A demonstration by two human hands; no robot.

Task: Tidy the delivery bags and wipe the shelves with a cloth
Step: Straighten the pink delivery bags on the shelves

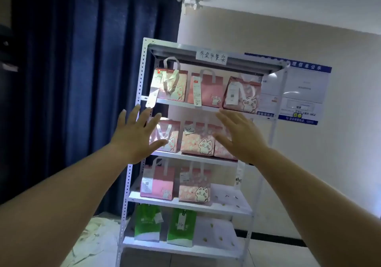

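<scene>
Left hand: the left hand (135, 136) was raised on an outstretched bare forearm, palm towards the rack; fingers straight and spread wide, gripping nothing; it covered part of the left post and the leftmost bag of the second tier; whether it touched either could not be told.
Right hand: the right hand (241, 136) was raised at the same height, fingers straight and fanned, holding nothing; it hid the right end of the second tier.
Rack: a white metal shelf rack (142, 77) with perforated posts stood against the wall, just behind the hands; a handwritten paper label (211, 57) was stuck to its top rail.
Top tier: three top-tier pink bags (208, 91) stood upright side by side, with white handles, cat drawings and paper slips on their fronts.
Second tier: the second-tier pink bags (198, 141) stood in a row between the two hands; the middle one was in plain view, its neighbours partly hidden.
Third tier: two third-tier pink bags (156, 184) stood at the left and the centre; a white speckled item (226, 196) lay at the right; cloth or bag could not be told.
Bottom tier: two green bags (181, 229) stood upright at the left.
Left background: a dark blue curtain (72, 81) hung beside the rack.
Right background: a blue-bordered notice board (299, 93) was fixed to the pale wall behind the rack.
</scene>
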